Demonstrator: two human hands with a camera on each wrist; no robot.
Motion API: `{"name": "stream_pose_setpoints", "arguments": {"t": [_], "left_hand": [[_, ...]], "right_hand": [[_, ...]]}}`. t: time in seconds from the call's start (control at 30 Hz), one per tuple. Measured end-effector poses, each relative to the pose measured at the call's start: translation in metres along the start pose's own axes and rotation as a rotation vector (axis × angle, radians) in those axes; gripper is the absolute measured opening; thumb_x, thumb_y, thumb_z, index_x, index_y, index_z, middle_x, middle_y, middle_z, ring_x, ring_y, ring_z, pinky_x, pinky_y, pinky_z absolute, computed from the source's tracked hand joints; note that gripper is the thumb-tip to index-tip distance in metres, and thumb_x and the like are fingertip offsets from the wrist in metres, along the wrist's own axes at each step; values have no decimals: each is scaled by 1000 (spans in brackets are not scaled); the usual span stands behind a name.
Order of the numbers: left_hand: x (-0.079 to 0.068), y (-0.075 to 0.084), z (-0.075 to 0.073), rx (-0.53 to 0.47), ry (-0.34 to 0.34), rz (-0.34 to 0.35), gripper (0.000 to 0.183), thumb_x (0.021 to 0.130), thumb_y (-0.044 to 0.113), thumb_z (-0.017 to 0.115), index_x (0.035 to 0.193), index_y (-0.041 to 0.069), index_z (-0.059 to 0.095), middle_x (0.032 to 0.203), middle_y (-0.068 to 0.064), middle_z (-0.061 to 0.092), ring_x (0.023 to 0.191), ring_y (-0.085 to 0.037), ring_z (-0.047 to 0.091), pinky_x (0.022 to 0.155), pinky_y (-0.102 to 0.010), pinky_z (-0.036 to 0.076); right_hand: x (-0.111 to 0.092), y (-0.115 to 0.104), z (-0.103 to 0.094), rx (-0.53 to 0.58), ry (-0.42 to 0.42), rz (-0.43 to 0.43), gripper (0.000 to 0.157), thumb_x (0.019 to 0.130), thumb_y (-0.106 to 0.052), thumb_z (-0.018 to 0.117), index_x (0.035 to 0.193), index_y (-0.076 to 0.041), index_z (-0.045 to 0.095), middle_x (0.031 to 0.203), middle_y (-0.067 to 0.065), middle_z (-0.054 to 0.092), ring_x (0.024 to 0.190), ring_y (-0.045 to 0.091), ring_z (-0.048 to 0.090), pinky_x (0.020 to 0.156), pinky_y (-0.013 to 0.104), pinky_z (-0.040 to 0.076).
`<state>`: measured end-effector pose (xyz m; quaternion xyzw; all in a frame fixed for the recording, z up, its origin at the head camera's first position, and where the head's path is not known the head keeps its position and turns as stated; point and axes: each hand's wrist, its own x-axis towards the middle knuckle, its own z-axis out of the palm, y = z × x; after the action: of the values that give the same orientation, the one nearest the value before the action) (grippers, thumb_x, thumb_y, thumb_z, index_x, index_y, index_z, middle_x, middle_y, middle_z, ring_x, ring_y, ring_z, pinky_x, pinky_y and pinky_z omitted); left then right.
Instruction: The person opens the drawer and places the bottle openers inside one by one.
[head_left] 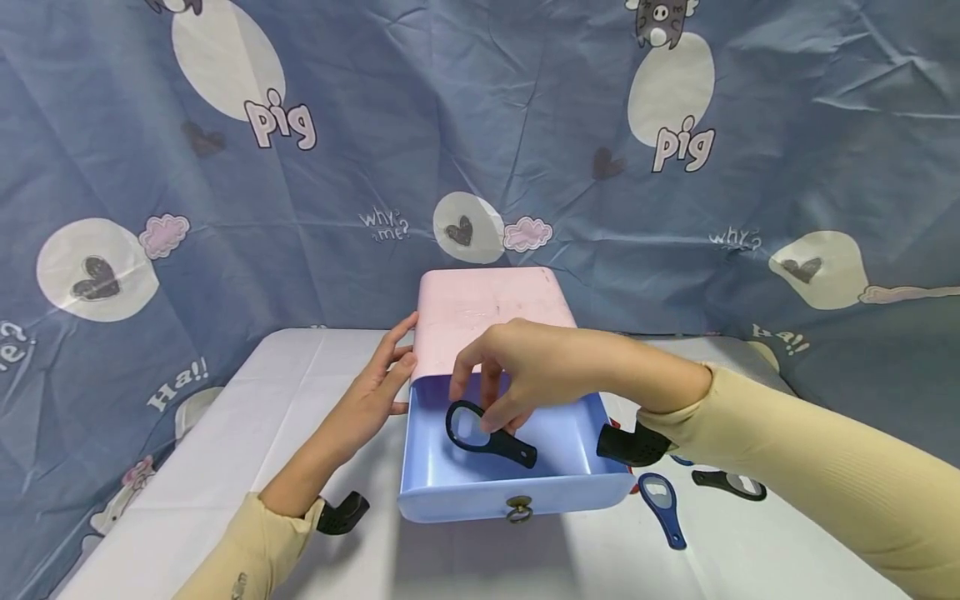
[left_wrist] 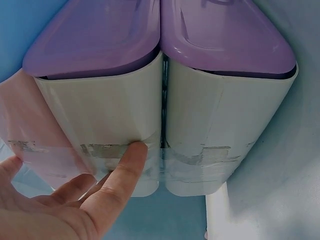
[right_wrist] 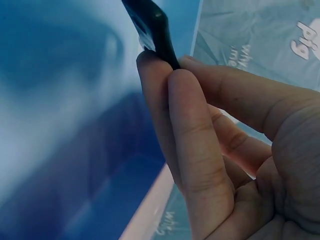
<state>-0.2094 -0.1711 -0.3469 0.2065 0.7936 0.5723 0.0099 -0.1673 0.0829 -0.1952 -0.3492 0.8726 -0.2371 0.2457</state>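
Note:
A pink drawer box [head_left: 487,304] stands on the white cloth with its light blue drawer [head_left: 450,502] pulled out toward me. Above the inside of that drawer, my right hand [head_left: 543,362] pinches a black magnifying glass [head_left: 513,448] near its lens, the handle pointing right. Thumb and fingertips meet on the black rim in the right wrist view. My left hand [head_left: 367,400] rests its extended fingers against the box's left side. In the left wrist view, fingertips touch taped pale casings [left_wrist: 115,115] below purple drawers [left_wrist: 100,35].
Right of the drawer lie a blue magnifying glass [head_left: 670,518] and another black magnifying glass [head_left: 708,479]. Bits of red and blue objects show partly hidden behind the right wrist camera [head_left: 633,444]. A patterned blue curtain [head_left: 360,167] hangs behind the box.

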Motion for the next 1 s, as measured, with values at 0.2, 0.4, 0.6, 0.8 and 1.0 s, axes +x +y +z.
{"name": "stream_pose_setpoints", "arguments": {"t": [0.2,0.4,0.6,0.8,1.0], "left_hand": [[1,0,1,13,4,4,56,117,43,40,169,51,20,167,-20,36,150,-47,47,100,-64,58],[1,2,2,10,0,-1,56,117,43,40,169,51,20,168,-19,36,151,-46,45,101,-65,58],[1,3,1,6,-1,0,57,117,43,39,170,48,20,167,-20,36,150,-47,46,101,-66,58],[0,3,0,3,5,2,57,117,41,38,171,45,19,167,-21,37,151,-48,46,101,-68,56],[-2,3,0,1,5,2,57,117,41,37,171,45,19,167,-21,36,151,-48,45,101,-67,56]], "right_hand": [[11,-4,10,-62,-37,31,28,91,-5,86,116,-11,75,84,1,75,71,11,75,70,24,64],[17,-7,17,-106,-26,41,27,90,-5,87,113,-12,75,81,1,73,68,10,74,68,23,63],[19,-7,18,-140,-9,62,27,90,-6,87,114,-13,76,80,2,71,66,11,74,66,23,63],[20,-7,19,-144,-5,75,27,91,-6,86,116,-11,76,79,2,73,65,11,76,68,24,63],[18,-6,18,-113,-4,62,26,92,-4,85,116,-8,75,80,4,75,66,10,77,68,23,63]]}}
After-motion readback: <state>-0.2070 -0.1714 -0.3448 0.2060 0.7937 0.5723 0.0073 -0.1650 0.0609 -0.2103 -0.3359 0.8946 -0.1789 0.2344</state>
